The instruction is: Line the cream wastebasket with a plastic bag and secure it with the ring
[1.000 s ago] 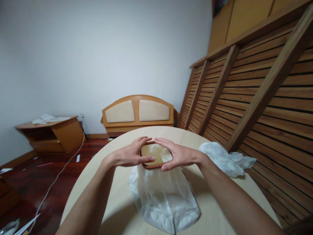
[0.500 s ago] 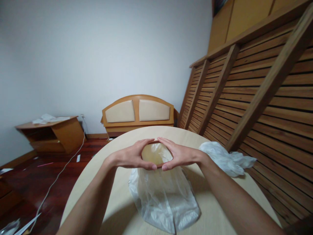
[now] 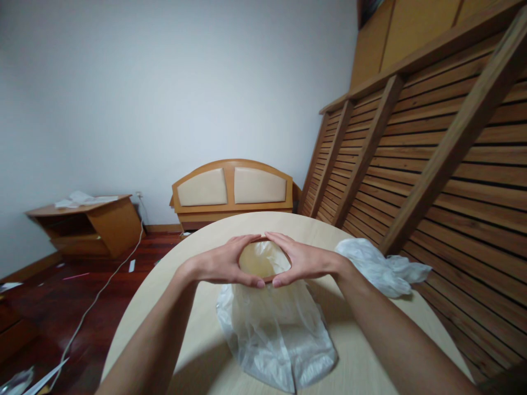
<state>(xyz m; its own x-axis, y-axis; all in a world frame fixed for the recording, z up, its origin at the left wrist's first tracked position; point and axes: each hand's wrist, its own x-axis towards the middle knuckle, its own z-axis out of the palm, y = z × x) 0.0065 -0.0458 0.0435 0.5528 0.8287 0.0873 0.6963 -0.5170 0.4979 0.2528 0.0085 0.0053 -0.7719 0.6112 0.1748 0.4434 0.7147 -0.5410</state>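
My left hand (image 3: 224, 262) and my right hand (image 3: 305, 261) curve around opposite sides of a thin brown round rim (image 3: 268, 279) above the table. Thumbs sit on the near edge, fingers on the far edge, and the fingertips of the two hands nearly meet. Inside the rim, pale beige and some shiny plastic show. From beneath it a translucent white plastic bag (image 3: 284, 334) spreads toward me, its lower end on the table. Whether the rim belongs to a container or is a loose ring, I cannot tell.
The round pale table (image 3: 197, 329) carries a second crumpled plastic bag (image 3: 379, 266) at the right. Slatted wooden panels (image 3: 411, 159) lean close to that side. Beyond stand a headboard (image 3: 230, 186) and a low cabinet (image 3: 111, 225); a cable (image 3: 101, 291) crosses the floor.
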